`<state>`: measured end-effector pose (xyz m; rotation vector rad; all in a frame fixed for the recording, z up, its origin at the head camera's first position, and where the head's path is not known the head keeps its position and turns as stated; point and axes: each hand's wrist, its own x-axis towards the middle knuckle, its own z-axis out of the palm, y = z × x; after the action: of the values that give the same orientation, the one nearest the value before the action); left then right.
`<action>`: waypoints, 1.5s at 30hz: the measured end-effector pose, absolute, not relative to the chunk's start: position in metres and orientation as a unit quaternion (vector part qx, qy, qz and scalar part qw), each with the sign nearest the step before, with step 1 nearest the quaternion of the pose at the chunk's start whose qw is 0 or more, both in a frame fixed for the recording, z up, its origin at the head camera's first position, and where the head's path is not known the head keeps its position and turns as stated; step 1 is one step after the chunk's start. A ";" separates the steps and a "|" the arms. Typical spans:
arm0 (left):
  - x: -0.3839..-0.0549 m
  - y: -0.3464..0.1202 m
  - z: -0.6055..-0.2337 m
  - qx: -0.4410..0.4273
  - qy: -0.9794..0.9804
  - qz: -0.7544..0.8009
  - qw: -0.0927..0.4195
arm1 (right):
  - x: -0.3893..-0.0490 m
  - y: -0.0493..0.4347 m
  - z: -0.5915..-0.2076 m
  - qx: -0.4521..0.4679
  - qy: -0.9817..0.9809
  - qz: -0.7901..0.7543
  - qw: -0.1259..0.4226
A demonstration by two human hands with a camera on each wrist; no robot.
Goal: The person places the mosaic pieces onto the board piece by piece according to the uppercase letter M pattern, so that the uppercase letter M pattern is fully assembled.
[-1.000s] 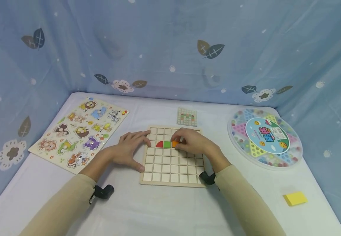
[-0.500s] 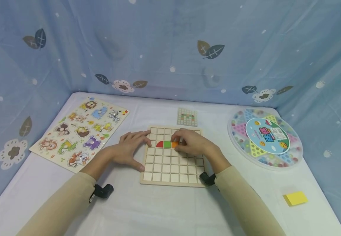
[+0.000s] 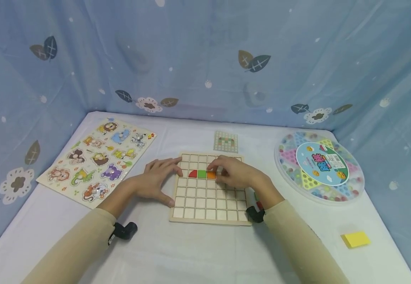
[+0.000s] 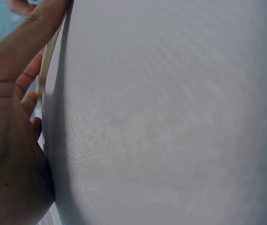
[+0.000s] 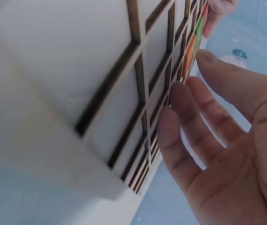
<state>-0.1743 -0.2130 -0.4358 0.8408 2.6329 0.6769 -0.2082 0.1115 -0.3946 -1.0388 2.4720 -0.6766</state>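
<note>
A wooden grid board lies in the middle of the table. Three tiles sit side by side in one of its rows: a red quarter-round tile, a green square tile and an orange tile. My left hand rests along the board's left edge, thumb and fingers spread against the frame. Just right of the orange tile is my right hand, fingertips close over the board. In the right wrist view its fingers are loosely bent with nothing between them, and the orange tile shows past the thumb.
Behind the board lies a small pattern card. An animal peg puzzle is at the left, a round marble game box at the right. Near the right front sits a yellow block. Red and green pieces peek out beside my right wrist.
My right hand has let go of the orange tile and shifted slightly right, uncovering the tile in its cell. The left hand has stayed at the board's edge.
</note>
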 end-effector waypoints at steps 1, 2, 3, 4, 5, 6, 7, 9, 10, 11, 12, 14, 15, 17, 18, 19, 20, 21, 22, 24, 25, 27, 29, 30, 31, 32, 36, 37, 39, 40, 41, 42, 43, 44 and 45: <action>-0.175 -0.213 -0.436 0.293 0.915 0.234 0.145 | -0.208 0.113 -0.393 -0.371 0.878 -0.241 0.183; -0.175 -0.213 -0.435 0.293 0.916 0.234 0.144 | -0.208 0.114 -0.392 -0.371 0.878 -0.243 0.178; -0.175 -0.213 -0.435 0.293 0.916 0.235 0.143 | -0.208 0.116 -0.391 -0.373 0.878 -0.246 0.172; -0.175 -0.213 -0.434 0.294 0.915 0.238 0.142 | -0.207 0.118 -0.389 -0.374 0.878 -0.249 0.165; -0.175 -0.213 -0.433 0.292 0.915 0.240 0.143 | -0.207 0.119 -0.389 -0.374 0.878 -0.251 0.158; -0.175 -0.213 -0.433 0.292 0.914 0.243 0.142 | -0.207 0.121 -0.388 -0.374 0.879 -0.252 0.153; -0.175 -0.212 -0.433 0.292 0.913 0.247 0.143 | -0.206 0.122 -0.388 -0.372 0.881 -0.253 0.149; -0.174 -0.212 -0.433 0.289 0.912 0.250 0.147 | -0.205 0.126 -0.387 -0.364 0.883 -0.257 0.147; -0.174 -0.212 -0.433 0.289 0.912 0.250 0.148 | -0.205 0.128 -0.387 -0.360 0.884 -0.258 0.146; -0.174 -0.211 -0.434 0.290 0.912 0.248 0.149 | -0.204 0.130 -0.387 -0.356 0.886 -0.259 0.145; -0.174 -0.211 -0.435 0.290 0.912 0.248 0.149 | -0.203 0.132 -0.387 -0.353 0.887 -0.261 0.143; -0.174 -0.210 -0.435 0.291 0.912 0.246 0.149 | -0.202 0.136 -0.386 -0.349 0.888 -0.266 0.138; -0.174 -0.210 -0.435 0.292 0.913 0.244 0.149 | -0.202 0.139 -0.387 -0.348 0.888 -0.269 0.134; -0.174 -0.210 -0.435 0.290 0.913 0.245 0.149 | -0.201 0.144 -0.386 -0.348 0.888 -0.271 0.127; -0.173 -0.210 -0.434 0.288 0.913 0.246 0.151 | -0.201 0.146 -0.386 -0.349 0.888 -0.273 0.123; -0.173 -0.210 -0.434 0.286 0.913 0.246 0.152 | -0.201 0.149 -0.386 -0.349 0.888 -0.274 0.120; -0.173 -0.210 -0.434 0.285 0.913 0.247 0.153 | -0.201 0.151 -0.386 -0.350 0.888 -0.274 0.115; -0.173 -0.211 -0.433 0.284 0.913 0.247 0.154 | -0.201 0.154 -0.386 -0.352 0.888 -0.275 0.112; -0.172 -0.211 -0.433 0.284 0.913 0.248 0.154 | -0.201 0.157 -0.386 -0.351 0.888 -0.275 0.109; -0.172 -0.211 -0.433 0.285 0.913 0.248 0.155 | -0.200 0.164 -0.386 -0.350 0.888 -0.279 0.104; -0.173 -0.211 -0.433 0.286 0.913 0.248 0.154 | -0.200 0.167 -0.386 -0.349 0.889 -0.278 0.101; -0.173 -0.210 -0.432 0.288 0.912 0.248 0.152 | -0.200 0.174 -0.387 -0.347 0.891 -0.277 0.098; -0.173 -0.210 -0.432 0.289 0.912 0.250 0.151 | -0.199 0.181 -0.387 -0.344 0.893 -0.274 0.096; -0.173 -0.210 -0.432 0.289 0.912 0.251 0.151 | -0.199 0.184 -0.388 -0.342 0.894 -0.272 0.096; -0.172 -0.210 -0.432 0.288 0.912 0.251 0.150 | -0.199 0.187 -0.388 -0.339 0.896 -0.270 0.096; -0.172 -0.210 -0.432 0.288 0.912 0.252 0.151 | -0.198 0.190 -0.388 -0.336 0.897 -0.270 0.097; -0.172 -0.210 -0.432 0.287 0.913 0.249 0.151 | -0.197 0.200 -0.390 -0.327 0.899 -0.272 0.099; -0.172 -0.210 -0.432 0.288 0.913 0.248 0.150 | -0.196 0.202 -0.390 -0.325 0.900 -0.273 0.099; -0.171 -0.210 -0.431 0.287 0.913 0.247 0.151 | -0.195 0.206 -0.391 -0.324 0.902 -0.268 0.099; -0.171 -0.210 -0.431 0.286 0.913 0.247 0.151 | -0.195 0.208 -0.391 -0.320 0.904 -0.265 0.100; -0.171 -0.210 -0.431 0.285 0.913 0.248 0.152 | -0.195 0.210 -0.391 -0.317 0.906 -0.262 0.101; -0.171 -0.211 -0.431 0.284 0.913 0.249 0.152 | -0.194 0.212 -0.392 -0.315 0.907 -0.259 0.103; -0.171 -0.211 -0.431 0.283 0.913 0.250 0.152 | -0.194 0.214 -0.393 -0.312 0.909 -0.256 0.106; -0.171 -0.211 -0.431 0.282 0.914 0.250 0.152 | -0.194 0.216 -0.393 -0.309 0.910 -0.254 0.109; -0.171 -0.211 -0.431 0.281 0.914 0.251 0.152 | -0.194 0.217 -0.394 -0.306 0.911 -0.254 0.113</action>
<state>-0.1706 -0.2114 -0.4314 0.8074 2.6221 0.7210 -0.1938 0.2174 -0.3936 -0.8988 2.6716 -0.7442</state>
